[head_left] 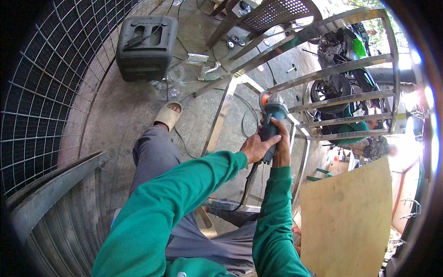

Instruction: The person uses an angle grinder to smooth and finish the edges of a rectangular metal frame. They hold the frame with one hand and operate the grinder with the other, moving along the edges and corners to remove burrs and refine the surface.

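Note:
Both my hands grip a teal and black angle grinder (274, 119) in front of me. My left hand (256, 147) wraps its rear body from the left, and my right hand (282, 142) closes round it from the right. An orange disc (264, 99) sits at the grinder's head, against or very near a corner of the metal frame (224, 104); contact cannot be made out. The frame is made of shiny square tubes, with several parallel bars (341, 99) reaching out to the right. From the grinder's rear a black cord (249, 182) hangs down past the frame.
A black speaker-like box (146, 48) stands at the far left beside a wire mesh fence (46, 92). A brown plastic chair (272, 18) and loose grinding discs (235, 40) lie beyond. To the right are a motorcycle (339, 85) and a plywood sheet (346, 221). Cords cross the concrete floor.

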The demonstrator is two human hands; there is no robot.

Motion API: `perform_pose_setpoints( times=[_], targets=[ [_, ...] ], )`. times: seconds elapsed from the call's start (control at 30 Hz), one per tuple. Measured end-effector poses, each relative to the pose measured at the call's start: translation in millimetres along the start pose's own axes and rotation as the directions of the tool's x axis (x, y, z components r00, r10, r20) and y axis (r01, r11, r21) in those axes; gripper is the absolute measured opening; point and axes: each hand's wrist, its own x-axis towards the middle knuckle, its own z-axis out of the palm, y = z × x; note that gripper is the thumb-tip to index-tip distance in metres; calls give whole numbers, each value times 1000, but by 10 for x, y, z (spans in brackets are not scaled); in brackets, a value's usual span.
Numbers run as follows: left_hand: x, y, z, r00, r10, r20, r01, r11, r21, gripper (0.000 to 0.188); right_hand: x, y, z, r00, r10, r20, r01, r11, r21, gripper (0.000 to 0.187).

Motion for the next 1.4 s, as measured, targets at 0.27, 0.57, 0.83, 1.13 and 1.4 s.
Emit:
perform_pose_setpoints(
  times=[0.27, 0.57, 0.83, 1.13, 1.4],
  targets=[
    [-66, 98, -37, 999, -52, -6, 52, 998, -26, 69, -8, -64, 73, 999, 34, 31, -33, 999, -38, 41],
    [-126, 181, -57, 1000, -14, 4, 14, 1000, -10, 93, 49, -48, -49, 997, 35, 65, -35, 999, -8, 41],
    [-130, 100, 10, 995, -98, -33, 99, 994, 43, 76, 4, 48, -92, 998, 51, 45, -53, 998, 26, 41],
    [1, 49, 74, 997, -72, 4, 72, 997, -8, 77, 44, -76, -84, 996, 92, 17, -92, 996, -16, 41],
    [-17, 105, -9, 995, -94, -20, 93, 995, -34, 79, 35, -116, 96, 996, 92, 17, -91, 994, -53, 41]
  ],
)
